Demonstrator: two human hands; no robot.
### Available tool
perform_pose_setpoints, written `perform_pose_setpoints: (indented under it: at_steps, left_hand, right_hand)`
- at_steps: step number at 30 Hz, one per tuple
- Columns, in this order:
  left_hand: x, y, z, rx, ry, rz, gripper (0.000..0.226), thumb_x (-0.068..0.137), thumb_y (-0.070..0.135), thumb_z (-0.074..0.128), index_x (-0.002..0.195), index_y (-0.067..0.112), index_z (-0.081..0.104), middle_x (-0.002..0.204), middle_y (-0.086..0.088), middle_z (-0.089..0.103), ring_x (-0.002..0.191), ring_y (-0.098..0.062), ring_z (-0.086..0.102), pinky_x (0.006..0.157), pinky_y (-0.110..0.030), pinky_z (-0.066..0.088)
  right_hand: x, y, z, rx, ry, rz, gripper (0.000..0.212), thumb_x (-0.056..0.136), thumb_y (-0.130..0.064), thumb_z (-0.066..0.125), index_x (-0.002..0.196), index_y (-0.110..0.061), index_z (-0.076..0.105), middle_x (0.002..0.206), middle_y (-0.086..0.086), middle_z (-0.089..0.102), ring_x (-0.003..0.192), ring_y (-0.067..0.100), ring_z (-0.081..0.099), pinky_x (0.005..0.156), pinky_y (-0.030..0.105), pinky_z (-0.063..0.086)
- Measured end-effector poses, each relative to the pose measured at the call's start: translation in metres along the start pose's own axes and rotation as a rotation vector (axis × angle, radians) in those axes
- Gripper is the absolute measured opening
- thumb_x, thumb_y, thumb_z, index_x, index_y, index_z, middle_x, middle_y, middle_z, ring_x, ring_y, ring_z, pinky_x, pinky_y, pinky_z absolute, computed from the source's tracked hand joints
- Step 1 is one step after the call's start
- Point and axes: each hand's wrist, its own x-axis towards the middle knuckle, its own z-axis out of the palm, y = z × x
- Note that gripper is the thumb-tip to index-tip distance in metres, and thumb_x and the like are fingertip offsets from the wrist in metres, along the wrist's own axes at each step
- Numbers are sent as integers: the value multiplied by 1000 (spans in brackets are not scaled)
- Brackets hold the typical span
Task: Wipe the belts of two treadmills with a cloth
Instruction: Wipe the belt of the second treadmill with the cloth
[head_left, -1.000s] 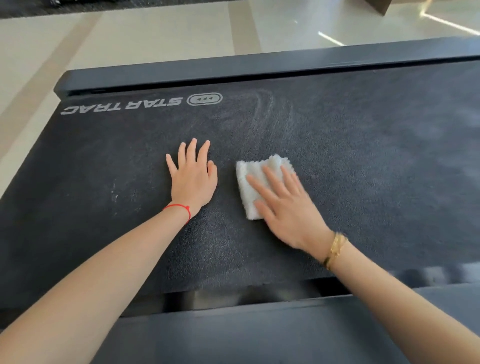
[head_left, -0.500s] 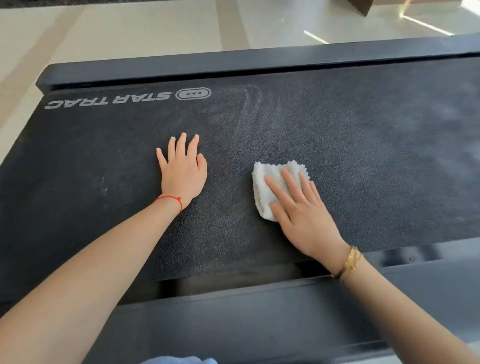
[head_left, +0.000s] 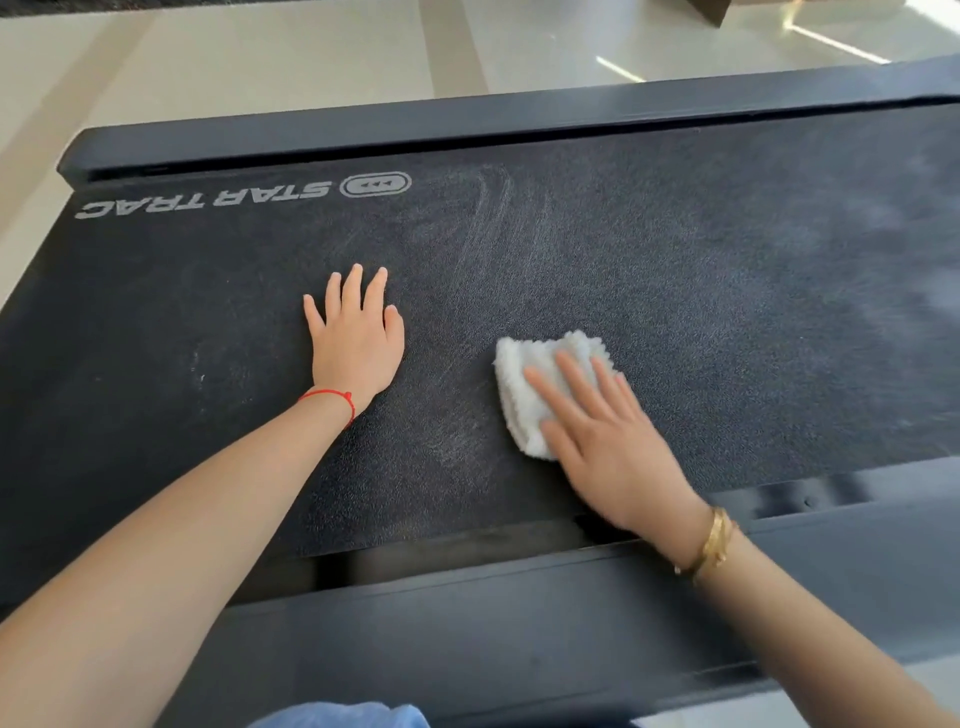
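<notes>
Pressing cloth (head_left: 540, 384) | right hand (head_left: 608, 447) flat | long axis belt (head_left: 727, 291) crosswise

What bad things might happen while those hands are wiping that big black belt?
The left hand leans flat on the belt; if the belt rolled, it might slip. The right hand only presses the cloth with flat fingers, so the cloth could bunch up or slide out. Pale dusty streaks show near the logo, so spots may get missed.

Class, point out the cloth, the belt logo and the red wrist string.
cloth (head_left: 524, 387), head view, bare left part.
logo (head_left: 376, 184), head view, oval badge.
red string (head_left: 332, 396), head view, over left wrist.
</notes>
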Motion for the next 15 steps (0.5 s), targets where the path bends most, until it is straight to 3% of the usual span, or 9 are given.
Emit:
perform_pose_setpoints:
  at_steps: [3,5,11,15]
  left_hand:
    - [0,1,-1,-14,3,-3,52,105,32,29,156,22,24,164,-7,19,152,-28,11,121,-57,5]
    - [-1,1,0,-9,8,-1,52,105,31,30,156,22,25,164,-7,20,152,-28,11,121,-58,5]
    - [-2,1,1,2,23,6,52,104,29,33,156,21,27,163,-8,22,151,-29,13,121,-58,8]
    - [-2,-1,1,-3,13,4,53,105,30,31,156,22,25,164,-7,20,152,-28,11,121,-57,6]
  right_hand:
    - [30,17,-5,-10,33,172,52,105,-39,26,155,-38,13,166,2,6,152,34,2,123,42,-2]
    - [42,11,-4,-8,41,190,52,105,-40,25,156,-38,13,166,3,6,151,36,0,122,45,-3]
    - [22,-39,11,32,-30,-166,54,103,-48,25,155,-40,13,165,-1,6,152,31,-4,123,42,-4]
    - [30,-19,6,-5,-28,-223,53,103,-48,22,155,-41,14,165,-2,9,153,27,4,124,40,2]
